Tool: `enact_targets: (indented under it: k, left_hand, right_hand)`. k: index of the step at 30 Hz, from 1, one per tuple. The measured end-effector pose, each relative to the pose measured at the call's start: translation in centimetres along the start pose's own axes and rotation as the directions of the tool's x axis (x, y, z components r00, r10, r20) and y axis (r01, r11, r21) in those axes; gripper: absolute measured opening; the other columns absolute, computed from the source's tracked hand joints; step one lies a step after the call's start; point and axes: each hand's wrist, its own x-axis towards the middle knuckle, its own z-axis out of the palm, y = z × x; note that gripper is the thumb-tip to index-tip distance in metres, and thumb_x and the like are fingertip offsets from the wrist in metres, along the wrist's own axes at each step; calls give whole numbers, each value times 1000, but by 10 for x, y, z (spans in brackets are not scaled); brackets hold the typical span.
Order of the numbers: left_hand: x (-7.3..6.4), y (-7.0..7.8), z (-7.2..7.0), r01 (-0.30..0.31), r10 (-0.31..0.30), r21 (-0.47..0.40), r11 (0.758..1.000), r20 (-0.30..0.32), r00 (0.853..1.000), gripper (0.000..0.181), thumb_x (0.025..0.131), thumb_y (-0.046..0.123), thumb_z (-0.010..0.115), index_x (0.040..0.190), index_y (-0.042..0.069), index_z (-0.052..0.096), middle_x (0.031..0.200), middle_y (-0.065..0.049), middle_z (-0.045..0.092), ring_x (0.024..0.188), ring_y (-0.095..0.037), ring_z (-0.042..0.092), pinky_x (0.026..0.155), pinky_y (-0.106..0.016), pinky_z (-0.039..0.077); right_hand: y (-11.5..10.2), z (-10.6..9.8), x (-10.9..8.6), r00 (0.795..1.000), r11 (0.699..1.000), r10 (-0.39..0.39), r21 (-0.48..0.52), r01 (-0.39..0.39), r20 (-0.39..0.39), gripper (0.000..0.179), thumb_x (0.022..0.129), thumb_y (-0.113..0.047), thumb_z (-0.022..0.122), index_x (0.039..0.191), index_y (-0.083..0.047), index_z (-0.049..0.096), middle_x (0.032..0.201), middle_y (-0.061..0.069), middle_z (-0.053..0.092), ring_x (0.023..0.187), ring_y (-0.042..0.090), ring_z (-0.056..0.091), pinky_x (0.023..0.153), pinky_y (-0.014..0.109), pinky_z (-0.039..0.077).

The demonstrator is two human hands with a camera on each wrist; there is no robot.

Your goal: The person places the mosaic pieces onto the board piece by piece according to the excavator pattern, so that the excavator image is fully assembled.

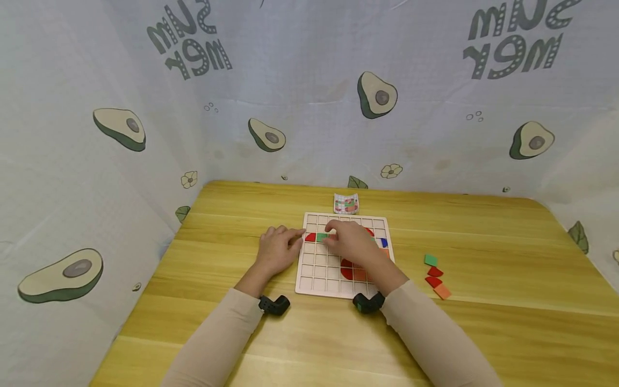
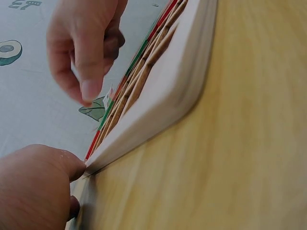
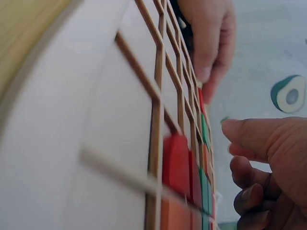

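A pale wooden grid board (image 1: 319, 271) lies flat on the table, with coloured tiles in some of its squares. My left hand (image 1: 278, 250) rests at the board's left edge, fingertips right beside a red quarter-round tile (image 1: 310, 237). Next to that tile sits a green square tile (image 1: 322, 237). Over the middle of the board hovers my right hand (image 1: 355, 242), its fingers loosely bent and nothing showing between thumb and forefinger in the right wrist view. It partly hides other tiles, among them red pieces (image 1: 346, 269), an orange square (image 1: 359, 274) and a blue piece (image 1: 384, 242).
To the right of the board lie loose tiles: a green square (image 1: 431, 260), two red quarter-rounds (image 1: 433, 281) and an orange square (image 1: 442, 291). A small printed pattern card (image 1: 346, 204) stands behind the board. Behind the table hangs an avocado-print cloth (image 1: 309, 70).
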Motion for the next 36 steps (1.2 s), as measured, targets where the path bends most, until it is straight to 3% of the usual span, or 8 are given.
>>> enact_targets:
  k: [5, 12, 18, 29, 36]
  left_hand:
    - [-1, 0, -1, 10, -10, -7, 1000, -7, 1000, 35, 103, 37, 57, 134, 30, 69, 98, 1, 67, 83, -16, 45, 76, -34, 32]
    - [-2, -2, -1, 18, -18, -12, 1000, 6, 1000, 35, 103, 37, 56, 136, 31, 68, 96, 2, 65, 84, -16, 44, 77, -34, 31]
    - [-2, 1, -2, 11, -11, -8, 1000, -3, 1000, 35, 103, 37, 57, 135, 30, 69, 95, 2, 65, 83, -17, 44, 76, -35, 31]
    - [-1, 2, -3, 8, -8, -10, 1000, -8, 1000, 35, 103, 36, 57, 135, 30, 69, 94, 2, 64, 83, -17, 44, 76, -34, 31]
    - [-2, 2, -3, 1, -1, -7, 1000, -2, 1000, 35, 103, 37, 57, 135, 30, 69, 96, 2, 65, 83, -16, 44, 76, -34, 31]
  right_hand:
    - [23, -12, -20, 1000, 999, -6, 40, 7, -13, 35, 98, -33, 69, 125, -11, 67, 74, 0, 61, 64, 16, 52, 62, 31, 42]
    - [56, -28, -49, 998, 995, 67, 76, -66, -7, 36, 97, -33, 70, 125, -10, 66, 77, 3, 57, 64, 18, 49, 57, 31, 40]
    - [90, -42, -74, 991, 988, 131, 82, -129, -9, 38, 97, -34, 70, 126, -10, 65, 82, 4, 58, 68, 18, 50, 59, 31, 40]
    - [162, -64, -110, 987, 982, 154, 108, -158, 40, 37, 98, -33, 68, 123, -5, 65, 83, 3, 57, 72, 17, 51, 65, 32, 42]
    - [189, -70, -125, 987, 980, 155, 117, -160, 49, 36, 99, -34, 67, 120, -4, 68, 91, 3, 59, 80, 16, 49, 68, 30, 41]
